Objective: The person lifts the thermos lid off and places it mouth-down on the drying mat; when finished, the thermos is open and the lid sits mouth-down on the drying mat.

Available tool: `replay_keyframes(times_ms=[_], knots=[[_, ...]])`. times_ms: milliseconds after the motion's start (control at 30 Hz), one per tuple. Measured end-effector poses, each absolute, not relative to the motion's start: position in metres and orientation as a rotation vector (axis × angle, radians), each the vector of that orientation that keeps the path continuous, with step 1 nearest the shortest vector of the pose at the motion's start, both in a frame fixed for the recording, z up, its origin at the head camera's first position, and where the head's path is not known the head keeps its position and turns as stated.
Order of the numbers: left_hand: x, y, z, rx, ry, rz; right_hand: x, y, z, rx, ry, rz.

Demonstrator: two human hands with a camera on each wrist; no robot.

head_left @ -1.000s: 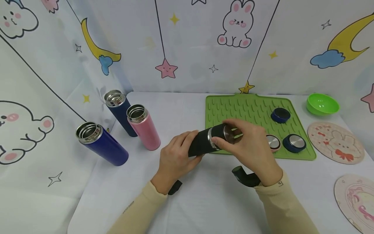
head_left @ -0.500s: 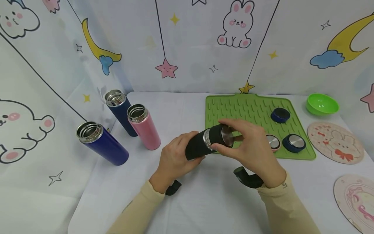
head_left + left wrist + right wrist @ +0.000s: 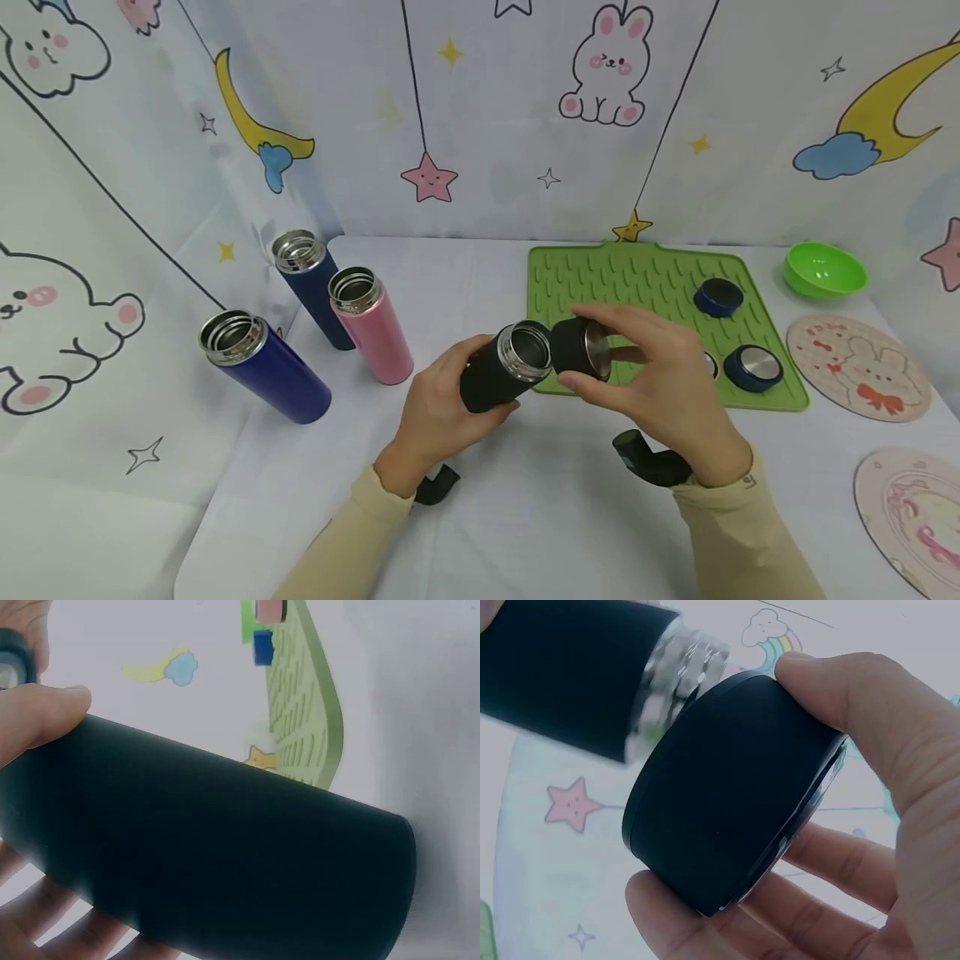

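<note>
Tilted over the table, a black thermos bottle (image 3: 489, 381) is gripped by my left hand (image 3: 435, 414), its steel mouth facing up and right. My right hand (image 3: 667, 385) pinches the black lid (image 3: 573, 348) between thumb and fingers, just right of that mouth. In the right wrist view the lid (image 3: 720, 787) is off the threaded steel neck (image 3: 681, 675), overlapping it in part. The left wrist view shows the dark bottle body (image 3: 225, 840) with the thumb on one side and the fingers on the other.
Three lidless bottles stand at left: dark blue (image 3: 311, 287), pink (image 3: 375, 329) and bright blue (image 3: 273, 375). A green mat (image 3: 600, 279) holds several lids, including a blue one (image 3: 718, 297) and a steel-topped one (image 3: 753, 368). A green bowl (image 3: 825, 271) and round mats (image 3: 858, 367) lie right.
The lid has come off the black bottle and moved slightly right in my right hand. The bottle's mouth now shows, and my left hand has shifted a little left.
</note>
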State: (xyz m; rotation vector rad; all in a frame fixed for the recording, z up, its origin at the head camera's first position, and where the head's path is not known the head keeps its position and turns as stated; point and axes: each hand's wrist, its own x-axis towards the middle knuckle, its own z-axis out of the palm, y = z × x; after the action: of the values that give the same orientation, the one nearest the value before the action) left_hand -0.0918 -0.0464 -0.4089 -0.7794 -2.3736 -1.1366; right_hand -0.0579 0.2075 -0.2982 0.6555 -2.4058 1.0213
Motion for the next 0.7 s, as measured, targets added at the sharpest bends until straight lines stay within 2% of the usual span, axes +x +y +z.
replay_keyframes(times_ms=[233, 700], knots=[[-0.086, -0.057, -0.414, -0.650, -2.407, -1.317, -0.064, 0.217, -0.315, 0.604, -2.471, 1.019], [-0.070, -0.088, -0.420, -0.303, -2.376, -1.441, -0.104, 0.244, -0.378, 0.356, -2.810, 0.806]])
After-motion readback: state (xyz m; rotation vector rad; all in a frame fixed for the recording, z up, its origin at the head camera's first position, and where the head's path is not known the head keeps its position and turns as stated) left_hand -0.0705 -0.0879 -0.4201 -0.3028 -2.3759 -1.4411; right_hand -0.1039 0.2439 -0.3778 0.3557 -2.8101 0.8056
